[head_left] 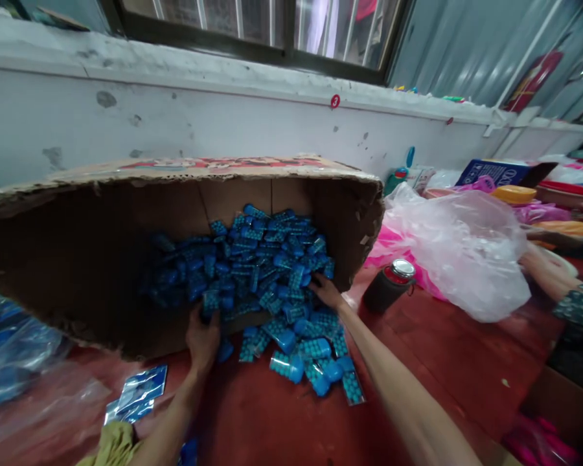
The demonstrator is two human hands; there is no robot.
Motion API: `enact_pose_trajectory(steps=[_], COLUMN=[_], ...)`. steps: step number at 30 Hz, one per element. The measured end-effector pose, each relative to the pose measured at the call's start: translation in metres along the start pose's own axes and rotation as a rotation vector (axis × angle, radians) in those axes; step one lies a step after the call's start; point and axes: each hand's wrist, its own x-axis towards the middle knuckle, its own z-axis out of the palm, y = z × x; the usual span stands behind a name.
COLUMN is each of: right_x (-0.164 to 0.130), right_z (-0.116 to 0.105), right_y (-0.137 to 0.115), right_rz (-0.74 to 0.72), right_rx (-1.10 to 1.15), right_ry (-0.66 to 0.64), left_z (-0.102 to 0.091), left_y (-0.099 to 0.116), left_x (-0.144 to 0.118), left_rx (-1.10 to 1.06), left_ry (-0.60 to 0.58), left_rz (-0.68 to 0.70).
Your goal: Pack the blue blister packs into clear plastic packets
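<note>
While the box lies tipped, both hands rake blue packets, fingers spread, gripping nothing.

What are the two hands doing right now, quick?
Left hand: curled into the blue containers at the cardboard box mouth; whether it grips one cannot be told.
Right hand: open, resting on the pile.

I am sitting in a small packing workshop: a torn cardboard box is spilling bulk blue packets onto my red table, plastic bags are piling up beside corrugated metal walls.
</note>
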Motion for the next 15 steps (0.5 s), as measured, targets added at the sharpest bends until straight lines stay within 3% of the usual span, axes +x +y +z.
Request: enact_pose_trajectory(steps=[9, 15], right_x=[0.004, -0.008], right_z=[-0.007, -0.005], right_y=[-0.010, -0.026], right_rz=[-0.051, -0.029], right_rx=[-0.117, -0.241], right_ry=[-0.105, -0.104], left_z=[0.002, 0.005], left_y=[-0.001, -0.007], left_x=[-0.009, -0.035], left_rx=[0.052, 0.070], left_ry=[0.028, 0.004], left_rz=[0.000, 0.043])
